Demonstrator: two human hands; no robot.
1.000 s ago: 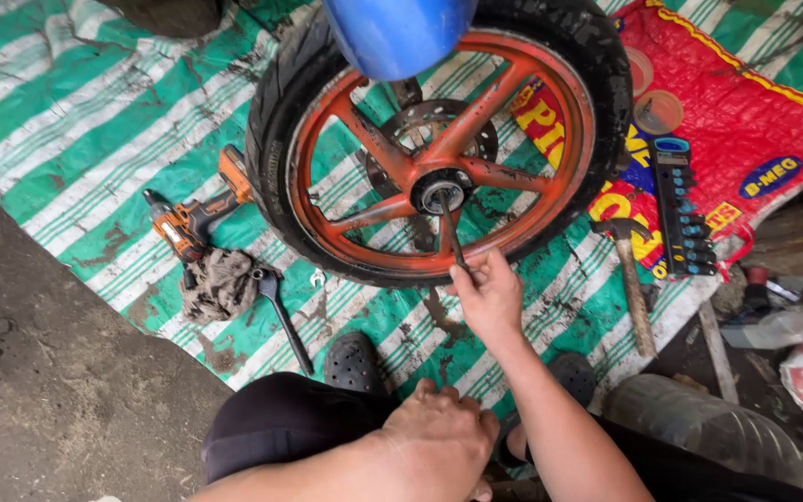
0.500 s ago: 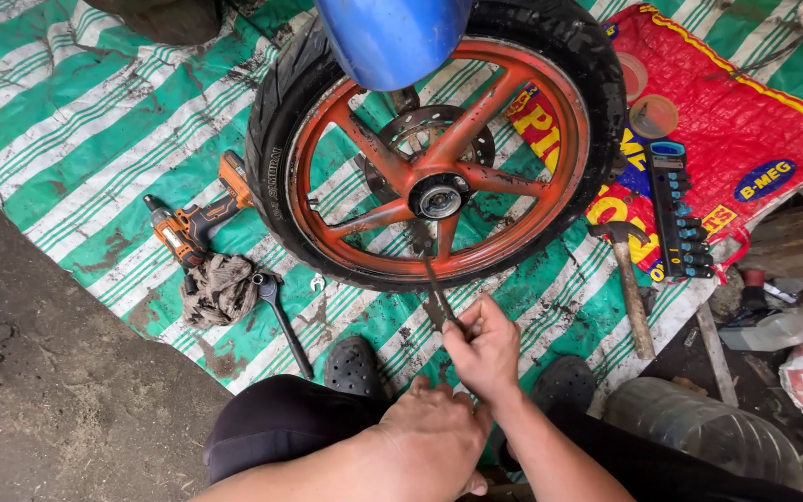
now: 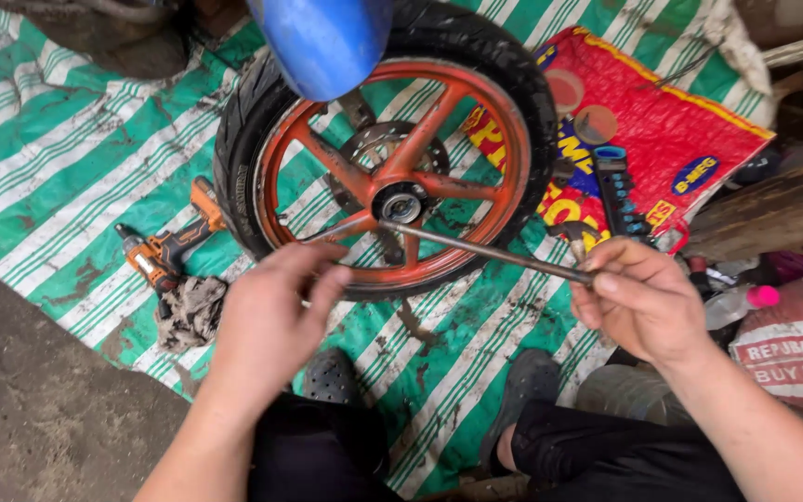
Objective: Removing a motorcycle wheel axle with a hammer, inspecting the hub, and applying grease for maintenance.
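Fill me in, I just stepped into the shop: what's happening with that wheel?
A person sits over an orange-spoked wheel lying on a green striped tarp. The right hand holds one end of a long metal rod, whose other end sits at the wheel hub. The left hand hovers open near the rim, holding nothing. A cordless drill and rag lie beside the tyre.

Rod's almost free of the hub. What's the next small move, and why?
Probably keep drawing the rod straight out to the right with the right hand. Its tip sits right at the hub. The left hand rests at the orange rim, placed to steady the wheel.
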